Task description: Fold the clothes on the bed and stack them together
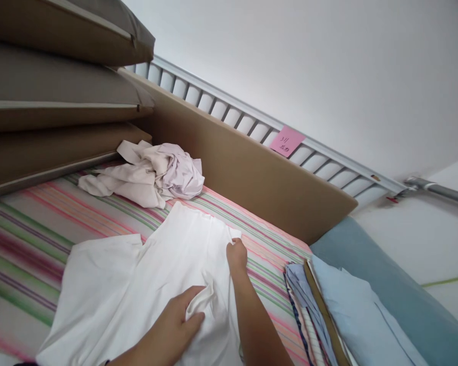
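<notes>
A white garment (175, 254) lies spread over a striped bedsheet; its exact kind is unclear to me. My left hand (179, 320) is closed on a raised fold of this garment near its middle, thumb and fingers around the bunched cloth. Further up, my right hand (237, 254) pinches the garment's top right corner, with the forearm lying along its right edge. A wide flap of the white cloth extends out to the left. Beyond the garment's top edge sits a crumpled heap of pale pink and cream clothes (156, 173), apart from both hands.
Folded clothes (351, 300) are stacked at the right beside a blue-grey cushion (389, 274). A brown board (252, 168) runs along the back before a white slatted rail (198, 96) bearing a pink note (287, 141). Thick brown cushioned panels (61, 81) are piled at the upper left.
</notes>
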`<state>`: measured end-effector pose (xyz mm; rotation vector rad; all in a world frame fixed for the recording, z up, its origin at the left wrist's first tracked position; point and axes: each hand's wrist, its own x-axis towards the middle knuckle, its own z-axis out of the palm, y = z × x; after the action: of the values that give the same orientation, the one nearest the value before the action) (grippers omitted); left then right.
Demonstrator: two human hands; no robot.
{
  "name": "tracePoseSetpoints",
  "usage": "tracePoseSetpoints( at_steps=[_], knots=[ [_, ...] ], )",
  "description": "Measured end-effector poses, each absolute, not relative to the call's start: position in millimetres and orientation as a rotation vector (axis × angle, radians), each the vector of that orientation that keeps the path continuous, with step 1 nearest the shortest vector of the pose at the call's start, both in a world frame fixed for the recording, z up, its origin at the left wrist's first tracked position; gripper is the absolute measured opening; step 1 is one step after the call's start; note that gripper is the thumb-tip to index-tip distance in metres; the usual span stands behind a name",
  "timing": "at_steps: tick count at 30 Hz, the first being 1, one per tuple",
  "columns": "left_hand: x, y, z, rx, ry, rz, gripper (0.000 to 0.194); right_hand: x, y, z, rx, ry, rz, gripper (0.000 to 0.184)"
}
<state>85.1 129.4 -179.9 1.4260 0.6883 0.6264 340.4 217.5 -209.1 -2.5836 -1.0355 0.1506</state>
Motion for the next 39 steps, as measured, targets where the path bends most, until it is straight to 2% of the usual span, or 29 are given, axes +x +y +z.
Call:
tracePoseSetpoints(
  at_steps=[6,9,12,15,17,20,24,29,34,39],
  knots=[
    [81,136,-184,1.489,0.721,0.636,0.047,333,224,-212,-2.458,-1.105,0.273,0.038],
    [79,145,-194,1.598,0.754,0.601,0.048,331,211,-206,-2.337,-1.179,0.383,0.048],
    [76,155,-203,1.702,0.834,0.508,0.046,330,167,-191,-2.231,-1.179,0.436,0.054],
    [73,164,-206,1.774,0.968,0.426,0.046,320,89,-181,-2.152,-1.166,0.453,0.048],
    [72,167,-206,1.827,1.059,0.371,0.047,305,29,-185,-2.108,-1.198,0.387,0.043],
    [71,167,-206,1.916,1.124,0.296,0.046,276,-52,-206,-2.085,-1.398,0.112,0.039],
    [72,161,-209,1.962,1.162,0.26,0.045,241,-111,-236,-2.119,-1.803,-0.116,0.043],
    [74,154,-211,2.004,1.213,0.24,0.046,232,-112,-233,-2.197,-1.781,-0.166,0.035],
    [74,149,-207,2.025,1.205,0.241,0.044,226,-58,-220,-2.173,-1.638,-0.249,0.045],
    [74,140,-207,2.017,1.199,0.284,0.04,216,-29,-252,-2.229,-1.762,-0.184,0.05]
  ],
)
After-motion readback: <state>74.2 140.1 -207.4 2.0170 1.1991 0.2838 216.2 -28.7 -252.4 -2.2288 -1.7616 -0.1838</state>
